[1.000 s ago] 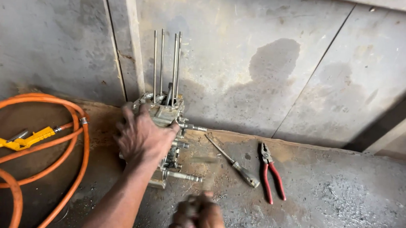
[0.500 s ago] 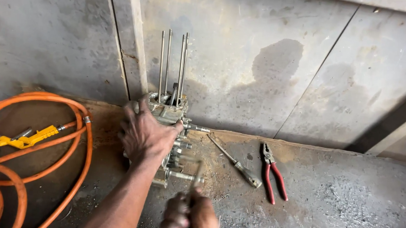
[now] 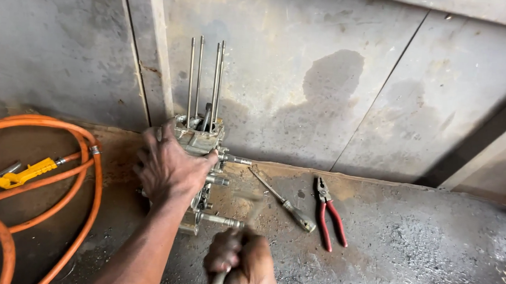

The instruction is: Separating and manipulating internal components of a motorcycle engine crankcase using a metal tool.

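A grimy metal engine casing [image 3: 202,156] stands on the dirty floor against a steel wall, with several long thin studs [image 3: 206,75] rising from its top and short shafts sticking out to the right. My left hand [image 3: 169,169] is spread over the casing's left side and grips it. My right hand [image 3: 240,261] is closed on the handle of a hammer [image 3: 235,240], whose blurred head is near the lowest shaft [image 3: 222,220] of the casing.
A screwdriver [image 3: 284,199] and red-handled pliers [image 3: 329,211] lie on the floor right of the casing. An orange hose [image 3: 46,170] coils at the left with a yellow air blow gun [image 3: 14,174] inside the loop. Steel wall panels [image 3: 327,76] stand behind.
My right hand has risen with the hammer toward the casing's lower shaft and is blurred with motion. My left hand stays on the casing.
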